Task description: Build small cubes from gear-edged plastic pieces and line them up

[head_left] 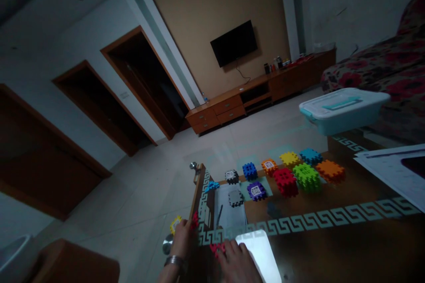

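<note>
At the near left edge of the dark table [332,239], my left hand [183,235] is closed around a small toy piece with yellow and red parts [175,223]; a metal bracelet sits on that wrist. My right hand [236,260] lies near the bottom of the view, fingers on a red toothed piece [217,247] beside a white sheet [262,252]. Farther back on the table stand several coloured interlocking block cubes: red [285,181], green [307,177], purple [256,190], blue [249,170], orange [330,170], yellow [289,158].
A teal lidded plastic box [343,110] sits at the table's far right. Papers [392,172] lie at the right edge. A grey piece [235,198] rests on a white pad with a pen. Beyond are tiled floor, a TV cabinet [259,93] and a floral sofa [381,70].
</note>
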{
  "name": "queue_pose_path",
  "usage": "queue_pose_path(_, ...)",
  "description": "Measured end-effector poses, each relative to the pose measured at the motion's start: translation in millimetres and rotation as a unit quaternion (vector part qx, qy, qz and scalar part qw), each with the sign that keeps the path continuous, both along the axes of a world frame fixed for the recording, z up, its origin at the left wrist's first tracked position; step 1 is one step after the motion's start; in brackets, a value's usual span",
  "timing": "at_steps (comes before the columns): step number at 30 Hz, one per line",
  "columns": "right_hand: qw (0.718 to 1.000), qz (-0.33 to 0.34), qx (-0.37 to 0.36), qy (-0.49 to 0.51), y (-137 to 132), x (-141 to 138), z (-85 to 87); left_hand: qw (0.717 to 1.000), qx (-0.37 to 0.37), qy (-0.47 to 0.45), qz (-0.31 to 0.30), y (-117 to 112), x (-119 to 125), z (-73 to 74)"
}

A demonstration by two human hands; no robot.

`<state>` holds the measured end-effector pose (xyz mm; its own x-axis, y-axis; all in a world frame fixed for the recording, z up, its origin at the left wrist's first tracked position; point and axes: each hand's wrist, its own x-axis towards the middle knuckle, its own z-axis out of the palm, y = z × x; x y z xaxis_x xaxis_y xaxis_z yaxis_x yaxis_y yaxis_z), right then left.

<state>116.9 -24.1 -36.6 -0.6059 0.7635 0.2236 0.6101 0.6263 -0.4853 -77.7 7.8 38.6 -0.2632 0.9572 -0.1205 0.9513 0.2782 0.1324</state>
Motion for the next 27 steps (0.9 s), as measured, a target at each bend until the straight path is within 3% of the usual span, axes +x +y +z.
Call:
queue_pose_path(3,0.998,-0.057,-0.035,-0.016,3,6,12.1,1.000,0.014,-0.027,0.000,-13,8,-10.8)
queue_pose_path(7,0.990,-0.136,-0.040,-0.016,7,18,24.1,0.994,-0.009,-0.107,-0.033,-29,10,-13.8)
queue_pose_path(12,0.991,-0.108,-0.067,0.045,7,37,26.2,0.984,0.119,-0.116,-0.057,-41,0,-12.4)
queue_pose_path(15,0.984,-0.102,-0.088,0.114,4,40,32.2,0.974,0.122,-0.165,-0.094,-47,2,-18.5)
queue_pose_path(21,0.987,-0.062,-0.059,0.140,5,-1,43.3,0.976,0.102,-0.180,-0.071,-58,18,-33.6)
queue_pose_path(27,0.999,-0.039,-0.013,0.006,17,-36,28.5,0.961,0.108,-0.241,-0.083,-61,6,-38.9)
